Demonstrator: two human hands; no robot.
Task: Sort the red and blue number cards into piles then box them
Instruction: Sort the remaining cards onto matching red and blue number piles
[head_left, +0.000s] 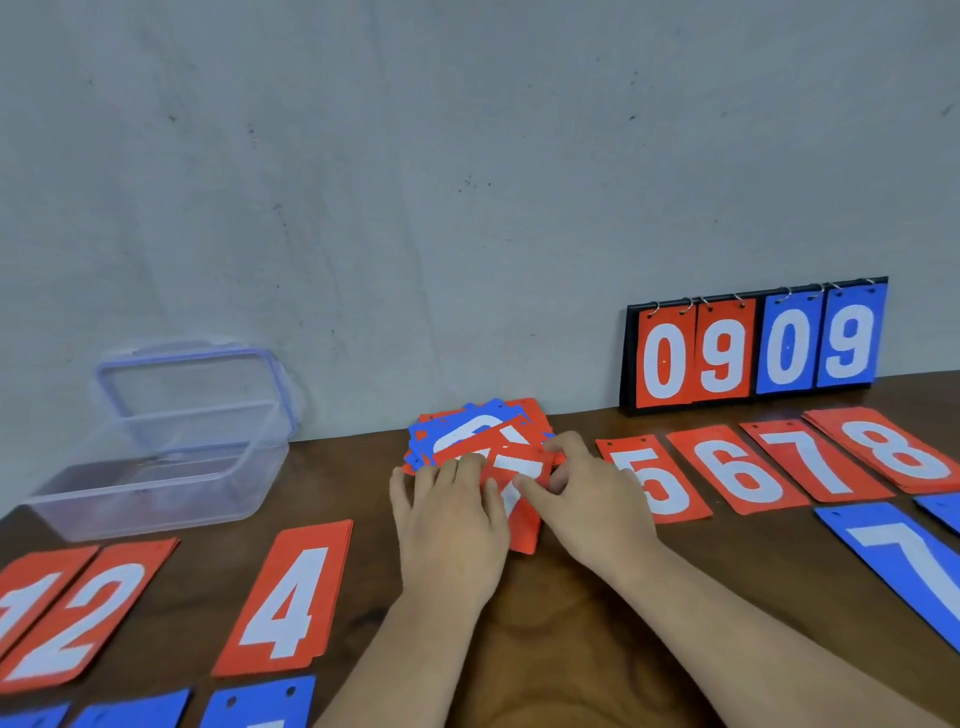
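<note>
A loose heap of mixed red and blue number cards lies at the middle back of the table. My left hand and my right hand both hold a red card at the front of that heap, fingers curled on its edges. Sorted red cards lie face up: 1, 2 and 4 at the left, 5, 6, 7 and 8 at the right. A blue 7 lies at the right front.
A clear plastic box with its hinged lid up stands at the back left. A flip scoreboard showing 09 09 leans against the wall at the back right. More blue cards poke in at the bottom left edge.
</note>
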